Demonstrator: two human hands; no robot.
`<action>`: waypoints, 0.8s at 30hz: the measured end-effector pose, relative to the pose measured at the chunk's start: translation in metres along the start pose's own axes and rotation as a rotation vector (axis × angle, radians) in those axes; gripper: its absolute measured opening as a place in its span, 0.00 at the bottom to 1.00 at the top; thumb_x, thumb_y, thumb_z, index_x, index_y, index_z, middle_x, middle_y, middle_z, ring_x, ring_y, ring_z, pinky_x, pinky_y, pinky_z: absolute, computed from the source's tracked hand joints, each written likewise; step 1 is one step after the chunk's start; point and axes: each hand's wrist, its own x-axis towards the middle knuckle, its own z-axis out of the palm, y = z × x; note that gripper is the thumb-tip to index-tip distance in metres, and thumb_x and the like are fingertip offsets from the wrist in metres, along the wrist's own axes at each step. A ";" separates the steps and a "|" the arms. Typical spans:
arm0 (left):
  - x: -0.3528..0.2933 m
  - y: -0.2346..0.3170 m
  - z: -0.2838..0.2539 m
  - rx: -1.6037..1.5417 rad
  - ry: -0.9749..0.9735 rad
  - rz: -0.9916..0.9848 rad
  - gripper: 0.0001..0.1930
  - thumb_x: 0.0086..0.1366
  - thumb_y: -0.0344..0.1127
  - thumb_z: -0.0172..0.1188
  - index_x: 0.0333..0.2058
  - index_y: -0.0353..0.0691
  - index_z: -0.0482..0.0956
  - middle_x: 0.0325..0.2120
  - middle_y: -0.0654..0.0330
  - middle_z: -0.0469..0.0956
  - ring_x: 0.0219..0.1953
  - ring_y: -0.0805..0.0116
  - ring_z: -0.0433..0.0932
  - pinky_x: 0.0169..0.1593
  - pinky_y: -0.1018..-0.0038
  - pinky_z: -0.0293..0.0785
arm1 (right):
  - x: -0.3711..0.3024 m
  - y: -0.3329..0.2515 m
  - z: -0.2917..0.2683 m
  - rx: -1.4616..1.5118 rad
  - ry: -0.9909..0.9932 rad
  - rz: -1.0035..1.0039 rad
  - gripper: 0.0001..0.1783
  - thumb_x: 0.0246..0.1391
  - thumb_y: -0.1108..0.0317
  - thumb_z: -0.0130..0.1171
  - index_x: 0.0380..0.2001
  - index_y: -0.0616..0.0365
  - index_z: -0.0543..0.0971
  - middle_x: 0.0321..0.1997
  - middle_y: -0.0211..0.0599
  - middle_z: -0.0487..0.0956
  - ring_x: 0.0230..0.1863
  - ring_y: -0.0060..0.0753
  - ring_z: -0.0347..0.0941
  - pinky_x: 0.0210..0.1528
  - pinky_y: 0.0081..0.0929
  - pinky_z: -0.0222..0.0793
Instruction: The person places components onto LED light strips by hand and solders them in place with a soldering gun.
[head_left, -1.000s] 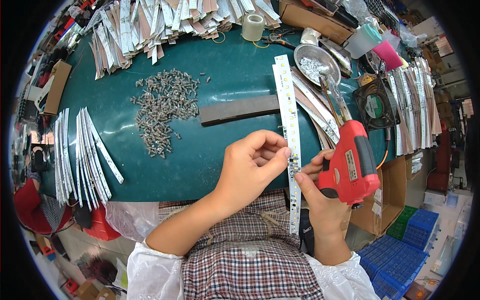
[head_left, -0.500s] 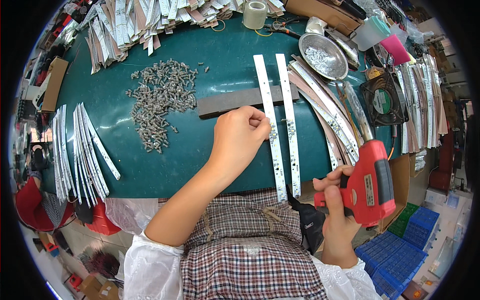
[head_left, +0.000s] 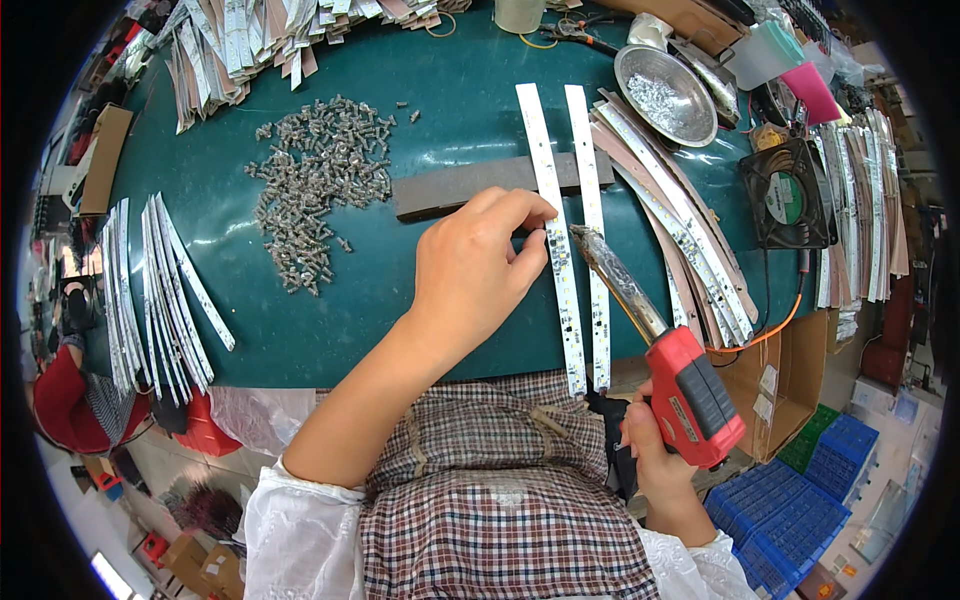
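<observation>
Green worktable (head_left: 320, 345) with a left circuit strip (head_left: 563, 280) and a right circuit strip (head_left: 600, 310), two in all, across one grey bar (head_left: 430, 195), presumably for raised support. Left hand (head_left: 478, 255) with thumb and forefinger nearly together at the left strip's edge; any grip indiscernible. Right hand (head_left: 655, 450) closed round one red soldering gun (head_left: 695, 395), probably for steady aim inward. Farther out: one metal bowl (head_left: 690, 125), one fan (head_left: 787, 195); small metal parts (head_left: 325, 170), uncountably many.
</observation>
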 end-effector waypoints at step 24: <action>0.001 -0.003 0.001 -0.028 0.016 -0.005 0.11 0.52 0.26 0.63 0.36 0.43 0.82 0.28 0.66 0.79 0.17 0.78 0.68 0.23 0.80 0.65 | 0.009 0.004 0.008 0.054 -0.060 0.076 0.08 0.58 0.74 0.57 0.39 0.65 0.71 0.27 0.32 0.71 0.17 0.14 0.62 0.18 0.16 0.62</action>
